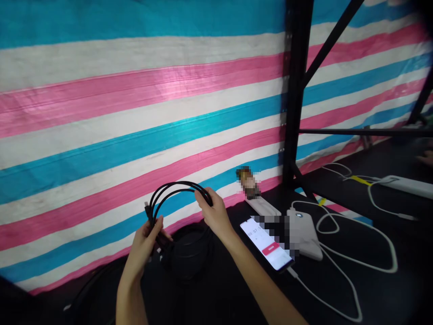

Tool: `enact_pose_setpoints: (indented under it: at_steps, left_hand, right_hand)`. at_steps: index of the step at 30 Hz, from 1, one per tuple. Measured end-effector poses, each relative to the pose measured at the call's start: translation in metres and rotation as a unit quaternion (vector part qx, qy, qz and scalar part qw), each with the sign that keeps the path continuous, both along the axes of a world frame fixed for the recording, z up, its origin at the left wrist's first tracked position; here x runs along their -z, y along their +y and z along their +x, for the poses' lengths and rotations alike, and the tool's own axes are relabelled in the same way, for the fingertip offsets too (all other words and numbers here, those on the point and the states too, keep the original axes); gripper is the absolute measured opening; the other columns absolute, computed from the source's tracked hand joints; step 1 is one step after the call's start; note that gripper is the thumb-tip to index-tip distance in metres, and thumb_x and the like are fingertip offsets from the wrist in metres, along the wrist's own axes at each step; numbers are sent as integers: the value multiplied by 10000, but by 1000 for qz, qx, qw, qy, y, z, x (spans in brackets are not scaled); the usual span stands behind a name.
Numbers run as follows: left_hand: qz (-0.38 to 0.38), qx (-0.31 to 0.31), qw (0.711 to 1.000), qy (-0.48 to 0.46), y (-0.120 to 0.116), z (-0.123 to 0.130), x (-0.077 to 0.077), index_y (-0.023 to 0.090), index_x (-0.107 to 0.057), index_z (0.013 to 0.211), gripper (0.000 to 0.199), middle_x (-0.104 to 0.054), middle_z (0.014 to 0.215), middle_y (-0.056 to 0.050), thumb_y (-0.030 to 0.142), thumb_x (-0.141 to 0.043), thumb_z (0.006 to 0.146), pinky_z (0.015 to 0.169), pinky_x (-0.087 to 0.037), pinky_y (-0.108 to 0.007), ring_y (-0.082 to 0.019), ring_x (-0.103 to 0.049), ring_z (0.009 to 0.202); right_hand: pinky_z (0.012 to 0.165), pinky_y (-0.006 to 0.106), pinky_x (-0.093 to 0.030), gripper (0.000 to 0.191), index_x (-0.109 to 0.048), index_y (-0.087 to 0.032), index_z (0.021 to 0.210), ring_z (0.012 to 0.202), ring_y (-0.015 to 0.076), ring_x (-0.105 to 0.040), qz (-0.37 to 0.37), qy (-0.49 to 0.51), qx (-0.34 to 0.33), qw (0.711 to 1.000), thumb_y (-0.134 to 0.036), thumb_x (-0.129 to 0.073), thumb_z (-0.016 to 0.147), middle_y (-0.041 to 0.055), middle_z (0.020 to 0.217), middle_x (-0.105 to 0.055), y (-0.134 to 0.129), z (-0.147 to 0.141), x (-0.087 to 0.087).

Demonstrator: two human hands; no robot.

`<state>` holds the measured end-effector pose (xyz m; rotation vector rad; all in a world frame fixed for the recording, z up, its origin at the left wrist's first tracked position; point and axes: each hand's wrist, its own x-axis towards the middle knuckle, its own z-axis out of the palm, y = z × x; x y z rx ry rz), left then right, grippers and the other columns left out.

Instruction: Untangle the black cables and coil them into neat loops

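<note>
A black cable [182, 183] is bent into several loops that arch between my two hands. My left hand [145, 243] pinches the loops at their left side, and a connector plug [146, 207] sticks up just above it. On the right side, the fingers of my right hand [213, 212] are closed round the same loops. Below and between the hands lies a dark coiled bundle [189, 250] on the black surface, hard to make out in the shade. Small light connector ends show beneath my left hand.
Right of my hands lies a lit phone [267, 246] beside a white power bank [304, 234] with a white cable [392, 257]. A white power strip [409, 185] lies farther right. A black metal post [293, 99] stands before the striped sheet [135, 117]. Another person's hand [426, 158] shows at the right edge.
</note>
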<state>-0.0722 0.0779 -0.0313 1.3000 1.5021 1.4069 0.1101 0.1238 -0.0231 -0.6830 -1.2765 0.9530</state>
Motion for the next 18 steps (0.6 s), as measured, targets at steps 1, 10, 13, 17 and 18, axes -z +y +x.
enact_pose_setpoints:
  at_steps: [1, 10, 13, 17, 18]
  left_hand:
    - [2, 13, 1000, -9, -2, 1, -2, 154, -531, 674, 435, -554, 554, -13, 573, -648, 659, 591, -442, -245, -170, -559, 581]
    - [-91, 85, 988, -90, -11, 2, -7, 156, -464, 493, 470, -575, 547, -44, 535, -586, 742, 470, -380, -204, -129, -512, 486]
    - [-81, 72, 988, -113, -6, -10, 2, 173, -415, 488, 439, -534, 483, -12, 474, -664, 689, 513, -411, -204, -116, -488, 470]
    - [-128, 82, 988, -32, 3, -25, 24, 189, -376, 478, 471, -457, 406, 24, 540, -636, 657, 579, -445, -232, -106, -464, 433]
    - [-163, 75, 984, 16, 5, -28, 30, 186, -397, 481, 472, -488, 414, 4, 566, -617, 652, 533, -429, -231, -115, -477, 428]
  right_hand:
    - [379, 173, -284, 244, -524, -192, 838, 405, 54, -341, -3, -12, 4, 1000, -435, -510, 830, -66, 567, -396, 1, 1, 2]
    - [331, 164, -370, 377, -479, -302, 1250, 367, 41, -424, 12, -87, -31, 996, -405, -412, 894, -12, 782, -554, 4, 7, 4]
    - [386, 174, -428, 386, -430, -292, 1278, 371, 52, -476, -16, -163, -65, 984, -390, -387, 907, -23, 736, -563, 13, 8, 16]
    - [432, 192, -455, 325, -470, -246, 1209, 399, 92, -564, -124, -328, -120, 929, -335, -369, 913, -25, 636, -566, 28, 6, 43]
    - [419, 201, -457, 310, -490, -233, 1180, 398, 107, -573, -156, -353, -138, 912, -327, -379, 906, -22, 621, -567, 32, 4, 50]
